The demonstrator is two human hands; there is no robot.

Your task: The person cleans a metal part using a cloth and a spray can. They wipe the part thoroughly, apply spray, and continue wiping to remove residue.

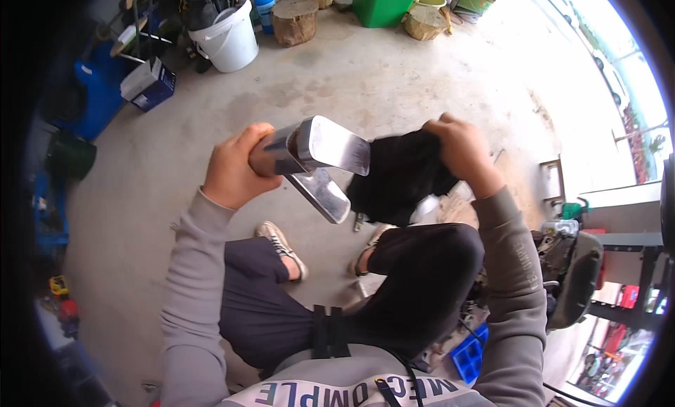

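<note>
My left hand (234, 167) grips the thick body of a polished chrome fitting (337, 143), which looks like a basin mixer tap. Its two flat, rounded arms point to the right, one above the other. A black cloth (398, 175) hangs bunched from my right hand (466, 148), its near edge beside the tips of the chrome arms. Whether cloth and metal touch cannot be made out. Both things are held above the concrete floor, in front of my knees.
At the back stand a white bucket (229, 37), log stumps (295, 22) and a green bin (382, 6). A blue box (150, 85) sits at the far left. Close to my right leg are a blue compartment tray (469, 354) and a cluttered workbench (622, 242).
</note>
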